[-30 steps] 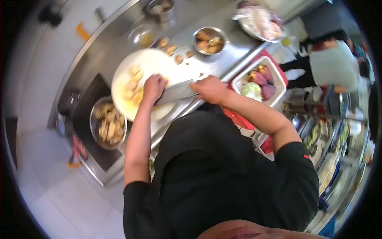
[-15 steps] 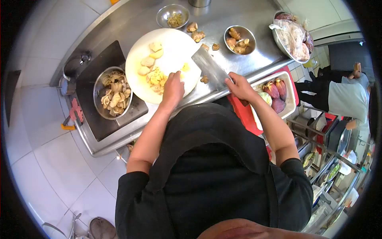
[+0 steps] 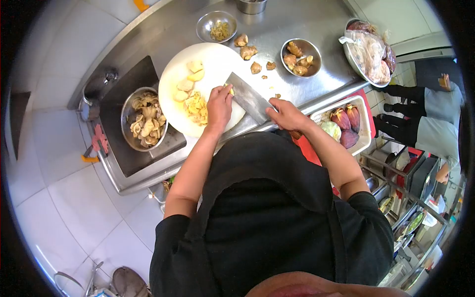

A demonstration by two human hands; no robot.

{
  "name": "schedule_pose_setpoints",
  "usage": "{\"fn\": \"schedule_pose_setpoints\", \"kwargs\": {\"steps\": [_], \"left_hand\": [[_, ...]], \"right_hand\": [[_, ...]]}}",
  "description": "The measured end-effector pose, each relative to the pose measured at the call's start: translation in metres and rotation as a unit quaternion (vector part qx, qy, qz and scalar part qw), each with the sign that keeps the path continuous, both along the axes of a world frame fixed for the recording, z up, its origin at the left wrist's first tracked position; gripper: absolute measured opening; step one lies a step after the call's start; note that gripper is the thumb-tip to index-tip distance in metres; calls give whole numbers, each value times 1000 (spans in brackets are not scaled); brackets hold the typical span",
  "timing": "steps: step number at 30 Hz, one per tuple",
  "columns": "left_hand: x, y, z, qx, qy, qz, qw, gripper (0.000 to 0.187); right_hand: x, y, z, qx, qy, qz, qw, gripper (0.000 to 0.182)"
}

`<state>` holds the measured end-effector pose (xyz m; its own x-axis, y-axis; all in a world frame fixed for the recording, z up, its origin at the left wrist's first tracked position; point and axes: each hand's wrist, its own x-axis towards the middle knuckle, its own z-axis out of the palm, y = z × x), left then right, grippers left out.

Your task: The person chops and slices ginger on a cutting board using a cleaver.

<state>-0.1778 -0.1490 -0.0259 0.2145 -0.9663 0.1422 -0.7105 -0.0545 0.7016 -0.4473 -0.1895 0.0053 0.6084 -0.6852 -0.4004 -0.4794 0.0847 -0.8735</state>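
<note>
My right hand [image 3: 286, 115] is closed on the handle of a wide cleaver [image 3: 250, 98], whose blade lies over the right part of a round white cutting board [image 3: 217, 62]. My left hand [image 3: 219, 108] pinches a small yellow piece of ginger [image 3: 230, 90] against the blade's left side. Left of that hand is a pile of sliced ginger [image 3: 196, 108], with several larger peeled pieces [image 3: 185, 85] above it on the board. Unpeeled ginger knobs [image 3: 248, 52] rest on the steel counter beyond the board.
A bowl of mushrooms [image 3: 148, 126] sits at the left. Small bowls hold scraps [image 3: 219, 30] and ginger [image 3: 299, 60]. A bagged load fills a large bowl [image 3: 368, 54]. A basket [image 3: 365, 141] with purple buds stands right of the counter edge. Two people [image 3: 438, 133] stand far right.
The cleaver and my right hand have moved left, bringing the blade against my left hand. My left hand now pinches a yellow piece. The camera view has shifted slightly.
</note>
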Motion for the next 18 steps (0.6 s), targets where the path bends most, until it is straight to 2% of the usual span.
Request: {"fn": "schedule_pose_setpoints", "kwargs": {"steps": [1, 2, 5, 7, 9, 11, 13, 15, 17, 18], "left_hand": [[2, -11, 4, -36, -15, -1, 999, 33], [3, -23, 10, -72, -31, -2, 997, 32], [6, -77, 43, -137, -6, 10, 991, 30], [9, -122, 65, -175, -1, 30, 984, 32], [20, -171, 65, -216, -29, 22, 976, 34], [40, -221, 55, -256, -56, 17, 965, 36], [68, -255, 30, -53, -192, 35, 979, 40], [89, -274, 29, -44, -196, 12, 979, 37], [101, -270, 35, -26, -202, -8, 979, 34], [107, -269, 47, -15, -151, 9, 988, 29]], "right_hand": [[2, -7, 9, 0, -1, -1, 1000, 28], [6, -16, 19, -48, 15, -2, 999, 29], [25, -50, 60, -127, 69, -24, 989, 35], [36, -73, 91, -222, 72, -28, 972, 35], [51, -89, 122, -237, 86, -61, 966, 35], [55, -107, 130, -252, 99, -93, 958, 36], [55, -119, 124, -264, 124, -125, 948, 37], [44, -120, 116, -236, 107, -140, 956, 39], [31, -117, 94, -285, 76, -158, 942, 33], [25, -113, 86, -254, 60, -165, 951, 28]]}}
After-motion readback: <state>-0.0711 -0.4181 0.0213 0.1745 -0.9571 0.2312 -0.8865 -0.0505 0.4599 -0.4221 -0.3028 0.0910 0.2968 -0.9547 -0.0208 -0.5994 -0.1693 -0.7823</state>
